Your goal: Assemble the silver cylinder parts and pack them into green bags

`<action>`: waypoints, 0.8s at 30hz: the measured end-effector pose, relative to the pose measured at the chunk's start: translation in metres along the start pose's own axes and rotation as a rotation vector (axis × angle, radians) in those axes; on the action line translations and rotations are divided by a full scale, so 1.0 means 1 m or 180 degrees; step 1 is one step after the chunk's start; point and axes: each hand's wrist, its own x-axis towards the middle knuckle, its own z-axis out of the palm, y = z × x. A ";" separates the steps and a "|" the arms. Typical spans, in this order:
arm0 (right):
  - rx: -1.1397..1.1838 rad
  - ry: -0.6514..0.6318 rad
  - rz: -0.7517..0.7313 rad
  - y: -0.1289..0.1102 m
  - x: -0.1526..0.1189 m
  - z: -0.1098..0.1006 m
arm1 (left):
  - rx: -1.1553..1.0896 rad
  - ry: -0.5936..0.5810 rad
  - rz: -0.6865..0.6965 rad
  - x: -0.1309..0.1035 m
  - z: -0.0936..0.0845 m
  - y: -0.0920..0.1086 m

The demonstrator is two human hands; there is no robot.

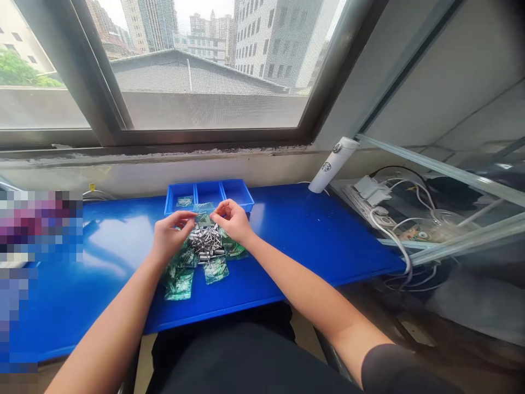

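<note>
Between my two hands a small clear greenish bag (204,214) is stretched above a heap of shiny metal pins (207,243). My left hand (174,232) pinches its left edge, thumb and fingers together. At its right edge, my right hand (233,220) pinches the bag with closed fingers. Filled green bags (179,284) lie to the left and front of the heap, another bag (216,270) lies just in front of it, and more are at its right under my right hand.
A blue three-compartment tray (245,194) stands behind the heap, a small bag in its left compartment. On the blue table (295,235), a white bottle (333,165) stands at the back right. Cables and a power strip (371,191) lie beyond the right edge.
</note>
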 end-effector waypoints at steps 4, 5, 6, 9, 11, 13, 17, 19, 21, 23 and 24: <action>-0.0048 -0.0057 0.0063 0.000 0.000 -0.001 | -0.0048 0.0106 0.0001 0.001 0.002 -0.004; -0.0101 -0.0071 0.0074 -0.001 0.000 -0.001 | -0.0097 0.0127 -0.0031 0.001 0.003 -0.005; -0.0156 -0.0079 0.0080 -0.001 0.000 -0.001 | -0.0135 0.0134 -0.0059 0.001 0.003 -0.006; -0.0275 -0.0081 0.0023 -0.004 -0.001 -0.001 | -0.0119 0.0114 -0.0054 0.001 0.003 -0.007; -0.0320 -0.0073 -0.0031 -0.005 -0.002 -0.001 | -0.0042 0.0103 0.0008 0.001 0.002 -0.006; -0.0348 -0.0050 -0.0040 -0.006 -0.003 -0.002 | 0.0086 0.0104 0.0072 0.001 0.002 -0.005; -0.0338 -0.0040 -0.0005 -0.004 -0.003 -0.002 | 0.0370 0.0175 0.0171 0.002 0.001 -0.003; -0.0303 -0.0064 0.0038 -0.003 -0.004 -0.002 | 0.0439 0.0221 0.0235 0.002 0.001 -0.002; -0.0243 -0.0066 0.0068 -0.002 -0.003 -0.001 | 0.0416 0.0203 0.0199 0.002 0.001 -0.002; -0.0139 -0.0082 0.0086 -0.002 -0.003 -0.001 | 0.0299 0.0107 0.0052 0.001 0.001 -0.001; -0.0074 -0.0093 0.0094 -0.002 -0.003 -0.001 | 0.0227 0.0048 -0.0023 0.000 0.001 -0.001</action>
